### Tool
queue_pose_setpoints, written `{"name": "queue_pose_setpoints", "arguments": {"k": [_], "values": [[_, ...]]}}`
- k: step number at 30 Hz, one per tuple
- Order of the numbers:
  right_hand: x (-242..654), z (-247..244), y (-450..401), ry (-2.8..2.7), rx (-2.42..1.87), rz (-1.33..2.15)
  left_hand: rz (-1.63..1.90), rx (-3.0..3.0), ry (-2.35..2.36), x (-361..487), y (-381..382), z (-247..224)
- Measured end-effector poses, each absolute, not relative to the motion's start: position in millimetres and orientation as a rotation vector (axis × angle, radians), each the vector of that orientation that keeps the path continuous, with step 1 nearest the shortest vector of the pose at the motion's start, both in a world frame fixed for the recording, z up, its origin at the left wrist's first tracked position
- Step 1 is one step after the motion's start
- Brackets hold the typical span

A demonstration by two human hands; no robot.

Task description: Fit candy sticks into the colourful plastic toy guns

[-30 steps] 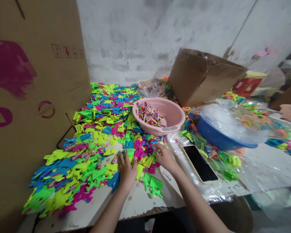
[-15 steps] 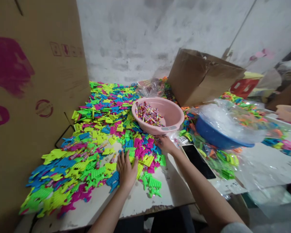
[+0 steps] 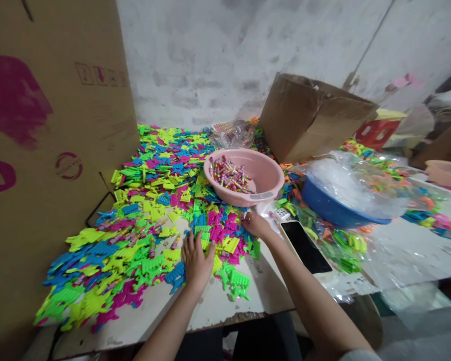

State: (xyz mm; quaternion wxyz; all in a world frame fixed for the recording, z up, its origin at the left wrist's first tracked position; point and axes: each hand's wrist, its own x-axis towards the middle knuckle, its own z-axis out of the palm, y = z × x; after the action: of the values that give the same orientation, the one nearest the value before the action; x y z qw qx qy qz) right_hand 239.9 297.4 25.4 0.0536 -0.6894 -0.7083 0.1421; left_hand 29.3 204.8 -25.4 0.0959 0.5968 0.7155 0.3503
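Note:
My left hand (image 3: pixel 197 261) lies palm down with fingers spread, its fingertips on small bright plastic pieces with comb-like ridges (image 3: pixel 216 233) in pink, green, yellow and blue. To its right, my right hand (image 3: pixel 256 225) is closed, its fingers curled at the right edge of this heap, just below the pink basin (image 3: pixel 265 173). What its fingers hold, if anything, is hidden. The basin contains many small colourful sticks (image 3: pixel 229 175). Some green pieces (image 3: pixel 236 282) lie near the table's front edge, right of my left hand.
A big cardboard box (image 3: pixel 60 210) stands at the left beside a wide heap of plastic pieces (image 3: pixel 169 160). On the right are a phone (image 3: pixel 306 248), a blue basin (image 3: pixel 334 208) covered with clear bags, and another carton (image 3: pixel 304 118). A wall (image 3: pixel 195 60) closes off the back.
My right hand has drawn slightly left and down, its fingers more curled. My left hand stays almost where it was; the whole view has shifted a little.

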Motion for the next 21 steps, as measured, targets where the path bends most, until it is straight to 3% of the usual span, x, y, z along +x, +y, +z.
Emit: {"name": "queue_pose_setpoints", "arguments": {"k": [14,21], "values": [[255,12,194,-1.844,-1.873,0.033,0.999,1.671,2.019,39,195,-15],[257,30,169,-1.657,-1.649,-0.004,0.99,1.64,1.977,50,195,-17]]}}
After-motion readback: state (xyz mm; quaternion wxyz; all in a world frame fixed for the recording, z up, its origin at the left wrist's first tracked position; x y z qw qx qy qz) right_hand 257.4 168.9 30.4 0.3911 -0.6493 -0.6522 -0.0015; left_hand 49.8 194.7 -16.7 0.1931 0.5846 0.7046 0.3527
